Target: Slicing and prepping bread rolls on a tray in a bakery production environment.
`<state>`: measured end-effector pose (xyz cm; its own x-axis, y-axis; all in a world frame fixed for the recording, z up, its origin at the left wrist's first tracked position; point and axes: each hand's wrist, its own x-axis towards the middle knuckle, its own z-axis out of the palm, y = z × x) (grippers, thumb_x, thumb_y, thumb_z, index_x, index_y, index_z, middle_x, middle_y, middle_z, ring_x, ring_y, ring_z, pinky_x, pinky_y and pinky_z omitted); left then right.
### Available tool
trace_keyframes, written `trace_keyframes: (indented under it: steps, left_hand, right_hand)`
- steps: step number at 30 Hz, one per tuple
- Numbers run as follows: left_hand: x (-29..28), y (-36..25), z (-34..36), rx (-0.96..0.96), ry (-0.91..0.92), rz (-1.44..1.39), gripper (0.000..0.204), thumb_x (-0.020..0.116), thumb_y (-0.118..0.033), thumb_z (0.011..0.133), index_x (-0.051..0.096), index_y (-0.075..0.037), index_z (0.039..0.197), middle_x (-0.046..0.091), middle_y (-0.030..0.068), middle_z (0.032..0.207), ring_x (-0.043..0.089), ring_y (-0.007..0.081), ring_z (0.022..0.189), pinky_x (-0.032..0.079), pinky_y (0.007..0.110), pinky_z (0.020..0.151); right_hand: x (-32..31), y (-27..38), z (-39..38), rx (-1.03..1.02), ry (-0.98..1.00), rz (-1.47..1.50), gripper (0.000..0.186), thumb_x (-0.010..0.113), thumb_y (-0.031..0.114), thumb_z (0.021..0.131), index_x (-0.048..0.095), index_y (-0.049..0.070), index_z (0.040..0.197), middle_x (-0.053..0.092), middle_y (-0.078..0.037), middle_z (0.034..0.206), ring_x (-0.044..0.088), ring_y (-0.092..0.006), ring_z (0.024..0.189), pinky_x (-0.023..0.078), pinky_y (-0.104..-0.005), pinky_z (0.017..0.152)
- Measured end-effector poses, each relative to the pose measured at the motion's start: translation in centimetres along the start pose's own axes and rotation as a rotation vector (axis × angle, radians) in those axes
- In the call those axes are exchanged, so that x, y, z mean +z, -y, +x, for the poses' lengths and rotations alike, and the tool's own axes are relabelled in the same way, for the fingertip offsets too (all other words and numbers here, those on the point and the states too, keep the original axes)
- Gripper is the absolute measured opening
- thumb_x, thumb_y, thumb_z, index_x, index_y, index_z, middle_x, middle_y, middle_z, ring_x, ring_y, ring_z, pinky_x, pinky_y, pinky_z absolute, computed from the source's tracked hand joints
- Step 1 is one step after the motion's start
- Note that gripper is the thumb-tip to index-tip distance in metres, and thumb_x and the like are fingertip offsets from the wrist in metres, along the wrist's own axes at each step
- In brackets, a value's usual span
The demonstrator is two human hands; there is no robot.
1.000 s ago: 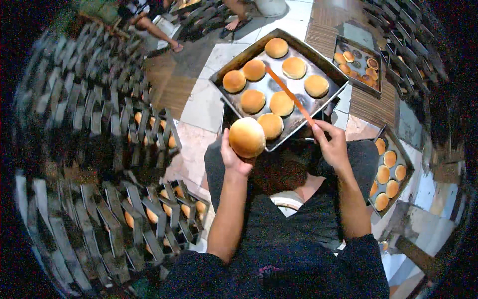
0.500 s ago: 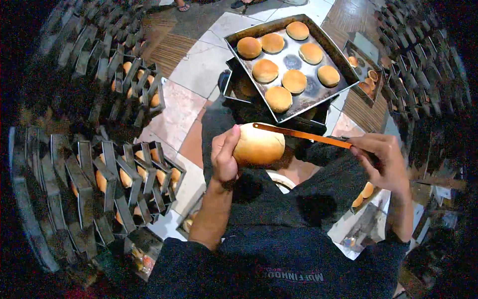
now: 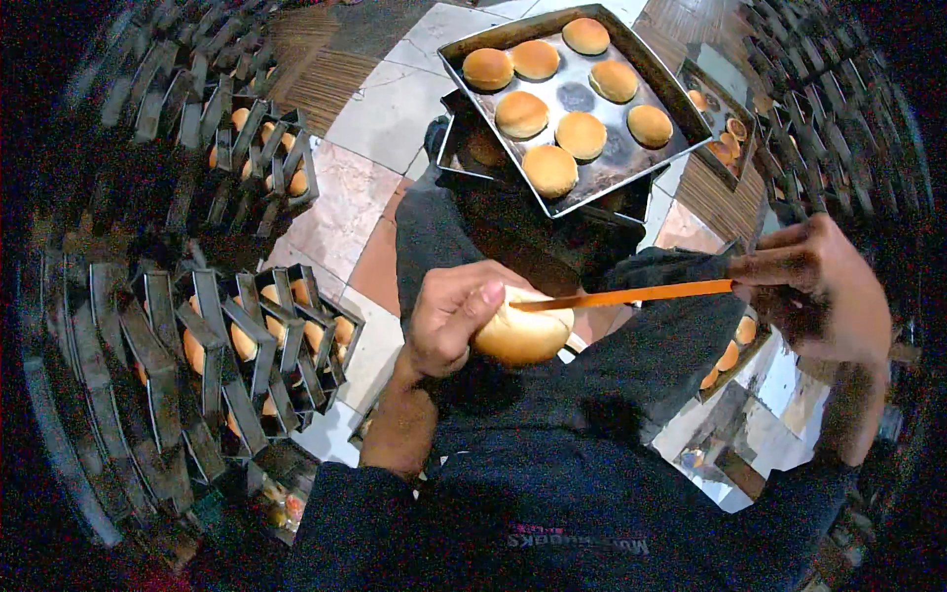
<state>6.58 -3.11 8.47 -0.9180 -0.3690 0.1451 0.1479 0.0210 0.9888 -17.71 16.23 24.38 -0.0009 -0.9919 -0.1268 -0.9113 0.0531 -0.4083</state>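
My left hand (image 3: 449, 321) grips a golden bun (image 3: 523, 340) on its side, low over my lap, thumb pressed near its top. A long flat orange blade (image 3: 641, 294) reaches across from the right, its far end lying at or in a slit along the top of that bun; which is hard to tell. My right hand (image 3: 804, 281), slightly blurred, pinches the blade's near end. Beyond my hands a metal tray (image 3: 671, 163) holds several round buns (image 3: 582, 135), resting on top of another dark tray (image 3: 464, 158).
Stacks of angled metal trays (image 3: 212, 335) with buns stand at left, more stacks (image 3: 809, 128) at right. A smaller tray of buns (image 3: 730, 148) lies behind the raised tray; another bun tray (image 3: 725, 365) is low by my right side. Tiles (image 3: 335, 227) cover the floor.
Both hands came lower, toward me, from the tray; my right hand then swung right with the blade. The bun turned on its side. The tray appears higher in view; people's legs left view.
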Motion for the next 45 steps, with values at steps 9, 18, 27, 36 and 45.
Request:
trace_keyframes:
  steps: [9, 18, 27, 36, 45]
  left_hand:
    - [3.7, 0.7, 0.8, -0.071, 0.075, -0.076, 0.036, 0.041, -0.02, 0.094, 0.063, 0.008, 0.087, 0.065, 0.015, 0.084, 0.063, 0.0186, 0.076, 0.047, 0.028, 0.072]
    - [3.3, 2.0, 0.7, -0.215, -0.232, -0.323, 0.041, 0.036, -0.027, 0.098, 0.061, 0.005, 0.094, 0.065, 0.0097, 0.086, 0.06, 0.0127, 0.075, 0.045, 0.024, 0.071]
    - [3.0, 3.6, 0.4, -0.244, -0.518, -0.399, 0.04, 0.037, -0.029, 0.097, 0.06, 0.003, 0.096, 0.065, 0.0092, 0.088, 0.061, 0.0134, 0.076, 0.046, 0.025, 0.072]
    - [2.4, 5.4, 1.0, -0.254, -0.763, -0.671, 0.042, 0.036, -0.033, 0.096, 0.06, 0.002, 0.1, 0.064, 0.0124, 0.096, 0.063, 0.0202, 0.085, 0.049, 0.032, 0.078]
    - [1.8, 5.5, 1.7, -0.229, -0.759, -0.888, 0.045, 0.035, -0.04, 0.095, 0.057, -0.003, 0.109, 0.063, 0.0104, 0.107, 0.062, 0.0252, 0.096, 0.048, 0.04, 0.087]
  right_hand:
    - [-2.6, 2.3, 3.2, 0.022, 0.399, -0.167, 0.015, 0.066, 0.012, 0.061, 0.066, 0.007, 0.075, 0.063, -0.004, 0.067, 0.059, -0.0243, 0.07, 0.043, -0.0349, 0.062]
    - [-2.7, 4.4, 6.6, 0.203, 0.566, -0.186, 0.005, 0.065, 0.009, 0.065, 0.066, 0.011, 0.07, 0.056, -0.006, 0.061, 0.057, -0.0267, 0.072, 0.04, -0.0364, 0.066]
    - [-0.2, 2.9, 5.7, 0.014, 0.099, -0.121, 0.002, 0.064, 0.009, 0.07, 0.066, 0.009, 0.071, 0.059, -0.007, 0.064, 0.055, -0.0263, 0.069, 0.039, -0.0376, 0.069]
    - [0.7, 4.5, 5.2, 0.179, 0.136, -0.188, 0.023, 0.068, 0.004, 0.062, 0.064, 0.004, 0.084, 0.059, -0.013, 0.081, 0.054, -0.0293, 0.084, 0.046, -0.036, 0.075]
    - [2.1, 4.4, 5.4, 0.239, 0.171, -0.151, 0.03, 0.065, 0.003, 0.065, 0.066, 0.003, 0.095, 0.06, -0.015, 0.083, 0.056, -0.0291, 0.089, 0.046, -0.0342, 0.08]
